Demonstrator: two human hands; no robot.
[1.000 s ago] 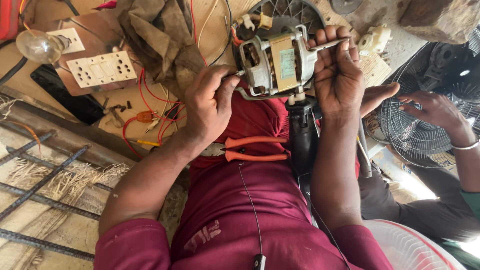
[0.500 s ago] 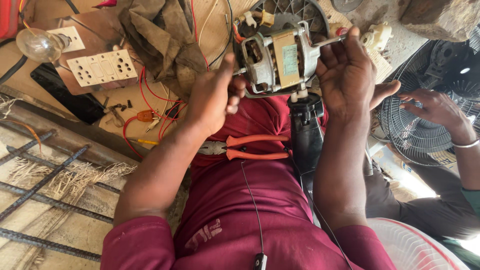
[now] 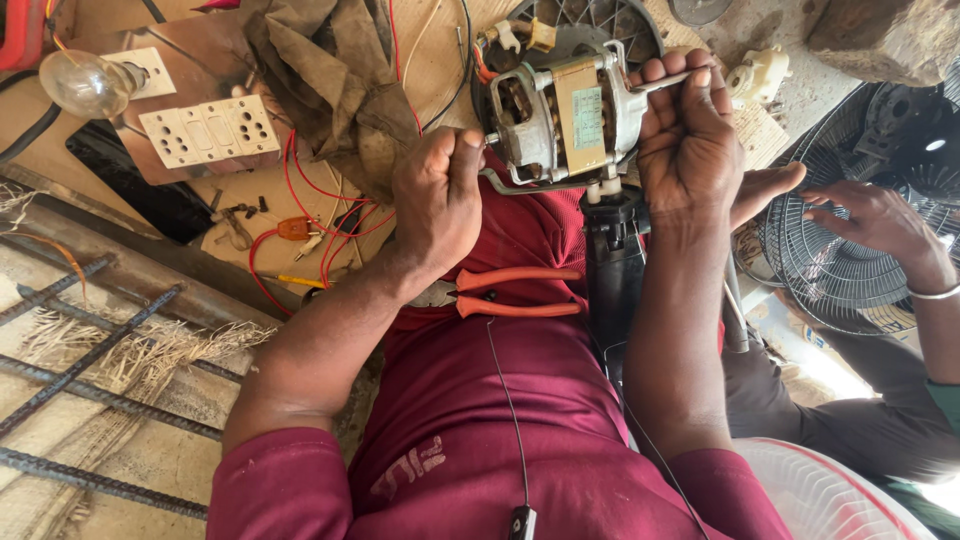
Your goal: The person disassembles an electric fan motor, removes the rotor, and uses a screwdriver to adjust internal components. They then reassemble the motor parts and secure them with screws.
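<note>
The bare grey metal fan motor with its pale yellow winding block (image 3: 560, 125) sits atop a black plastic fan stand (image 3: 612, 270), just above the person's maroon-clad lap (image 3: 520, 400). The right hand (image 3: 688, 150) has its grip clamped on the motor's right end, fingers curled over the thin metal shaft that sticks out there. The left hand (image 3: 438, 200) is closed in a loose fist against the motor's left side; whether it pinches a small tool or only a bracket cannot be told.

No container with contents shows clearly. Across the lap, just below the left hand, lie orange-handled pliers (image 3: 505, 295). Behind the motor is a dark round plastic fan grille back (image 3: 590, 30). To the left, on a wooden board (image 3: 260, 210), rest a cream switch-and-socket plate (image 3: 208, 130), a clear glass bulb (image 3: 85, 82), loose red wires (image 3: 305, 195) and a few small dark screws. A crumpled brown rag (image 3: 320, 70) lies between the board and the motor, close to the left hand. Rusty steel reinforcing bars (image 3: 80, 340) cross the floor at lower left.

At the right, another person's hand (image 3: 875, 220) rests on a black wire fan guard (image 3: 850, 260), well apart from the motor. A white fan guard (image 3: 850, 490) shows at the lower right corner.
</note>
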